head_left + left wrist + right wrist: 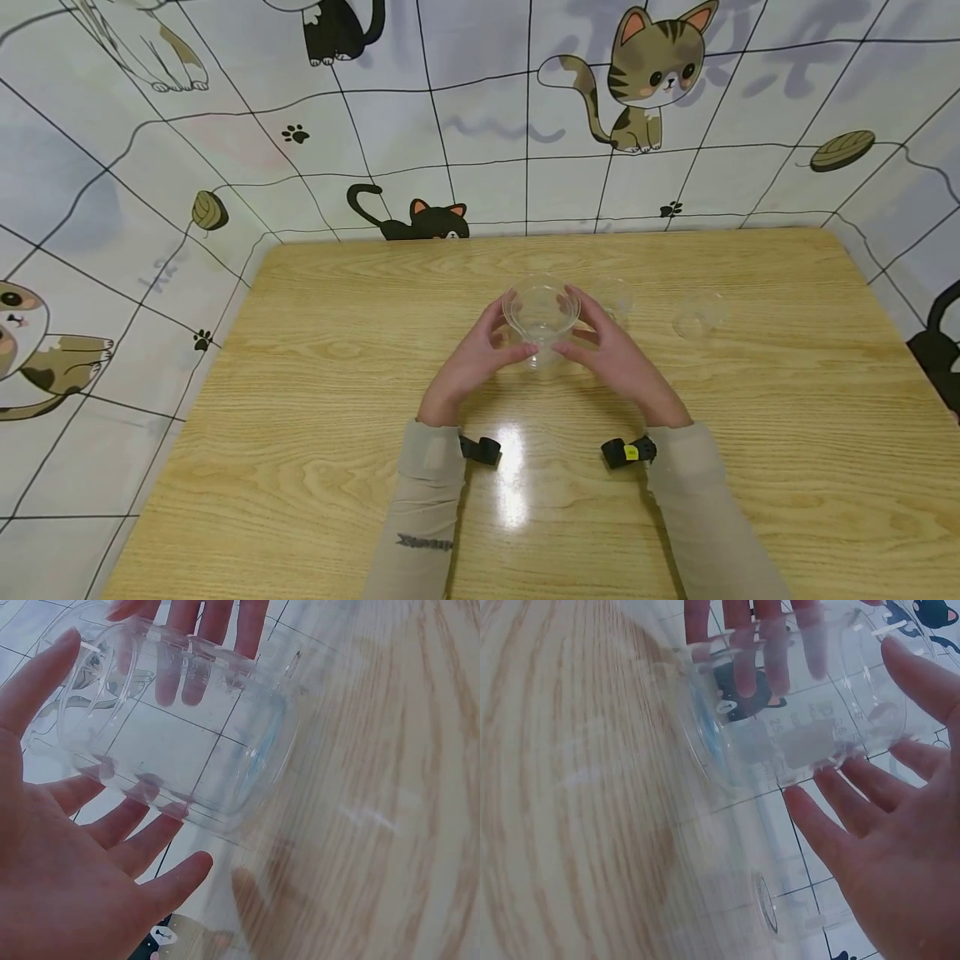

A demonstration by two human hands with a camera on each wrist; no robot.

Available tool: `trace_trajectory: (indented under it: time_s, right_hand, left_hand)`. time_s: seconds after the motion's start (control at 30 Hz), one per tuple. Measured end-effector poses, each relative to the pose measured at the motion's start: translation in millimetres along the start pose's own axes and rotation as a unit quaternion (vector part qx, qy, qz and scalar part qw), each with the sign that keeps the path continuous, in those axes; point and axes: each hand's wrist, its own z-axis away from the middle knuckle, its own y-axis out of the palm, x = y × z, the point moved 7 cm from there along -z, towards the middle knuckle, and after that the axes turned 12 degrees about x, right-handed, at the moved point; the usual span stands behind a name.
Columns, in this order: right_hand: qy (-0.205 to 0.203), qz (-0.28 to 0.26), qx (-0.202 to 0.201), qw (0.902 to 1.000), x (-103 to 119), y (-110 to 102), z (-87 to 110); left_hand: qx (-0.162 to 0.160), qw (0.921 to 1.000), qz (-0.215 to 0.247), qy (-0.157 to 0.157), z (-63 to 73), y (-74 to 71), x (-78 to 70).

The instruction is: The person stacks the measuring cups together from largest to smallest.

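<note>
Both hands grip a clear beaker (542,312) with faint printed marks on its wall, near the middle of the far half of the table. The left hand (476,354) holds its left side, thumb towards the near side and fingers round the wall. From the right, the right hand (615,358) holds it the same way. In the left wrist view the beaker (187,742) shows its rim near the thumbs and its base towards the wood. The right wrist view also shows the beaker (780,712) between the hands. Whether its base touches the table cannot be told.
Two more clear round vessels, one just right of the beaker (612,296) and one farther right (699,317), stand on the wooden table (315,467). Their kind is hard to tell. A cat-patterned wall covering (480,125) rises behind the table.
</note>
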Motion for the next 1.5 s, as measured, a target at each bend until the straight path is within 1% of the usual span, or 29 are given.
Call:
trace_trajectory:
  time_s: [0.1,0.2,0.3,0.5,0.6,0.7,0.9,1.0,1.17,1.33,1.5]
  right_hand:
    - [-0.019,-0.014,0.020,0.9995,7.0,1.0,2.5]
    - [-0.034,-0.032,0.037,0.9982,5.9,0.6,3.3]
    - [-0.043,-0.040,0.042,0.9974,5.2,0.2,3.5]
    - [-0.072,-0.037,0.049,0.9955,8.0,0.1,3.1]
    - [-0.082,-0.028,0.046,0.9952,10.5,-0.4,3.3]
    - [-0.077,-0.009,0.033,0.9965,11.4,-2.0,4.4]
    - [-0.020,0.038,-0.004,0.9991,8.5,-7.5,7.7]
    - [-0.013,0.041,-0.013,0.9990,8.6,-9.6,9.0]
    - [-0.028,0.050,-0.037,0.9977,12.9,-13.6,11.5]
    - [-0.060,0.069,-0.074,0.9931,20.2,-19.9,15.7]
    - [-0.080,0.094,-0.118,0.9853,25.2,-27.1,20.8]
  left_hand:
    - [-0.010,0.9999,-0.003,-0.003,-0.3,0.7,0.3]
    - [-0.018,0.9998,-0.010,-0.001,-1.3,1.5,0.7]
    - [-0.022,0.9997,-0.009,0.006,-3.3,2.8,0.8]
    - [-0.009,0.9995,0.020,0.024,-7.8,6.6,3.4]
    - [-0.002,0.9993,0.025,0.029,-8.7,7.5,4.8]
    - [0.004,0.9989,0.031,0.034,-9.4,7.9,5.7]
    - [0.018,0.9977,0.052,0.041,-9.8,9.4,5.5]
    - [0.017,0.9976,0.052,0.042,-10.0,10.0,6.1]
    - [0.004,0.9981,0.052,0.033,-9.0,10.1,8.5]
    - [-0.006,0.9980,0.057,0.028,-9.4,10.7,9.7]
    - [-0.004,0.9963,0.071,0.047,-11.2,11.8,9.3]
